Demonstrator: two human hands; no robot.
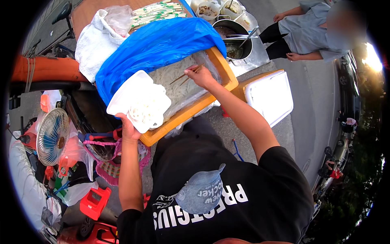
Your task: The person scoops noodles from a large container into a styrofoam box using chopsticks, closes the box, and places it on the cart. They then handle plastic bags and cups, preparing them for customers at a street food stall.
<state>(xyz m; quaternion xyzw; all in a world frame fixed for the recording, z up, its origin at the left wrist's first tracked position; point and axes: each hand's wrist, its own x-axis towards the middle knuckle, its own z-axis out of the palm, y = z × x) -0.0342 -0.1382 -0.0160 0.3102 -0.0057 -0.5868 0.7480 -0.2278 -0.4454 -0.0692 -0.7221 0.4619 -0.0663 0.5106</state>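
My left hand (129, 126) holds a white foam takeaway box (125, 94) by its edge. The lid is up, and pale noodles (146, 114) lie in it. My right hand (199, 76) holds a pair of wooden chopsticks (186, 77), their tips pointing left over a yellow crate (224, 68). Inside the crate, lined with clear plastic, lies a mass of pale noodles (173, 73). A blue plastic sheet (158, 38) is folded back over the crate's far side. The open box is above the crate's near left part.
Wrapped chopsticks (158, 13) and a white towel (94, 45) lie beyond the crate. Metal pots (237, 50) with ladles and tubs of toppings (208, 10) stand at the back right. A white foam lid (269, 94) is to the right. A person (307, 30) stands by the pots; a fan (53, 137) is left.
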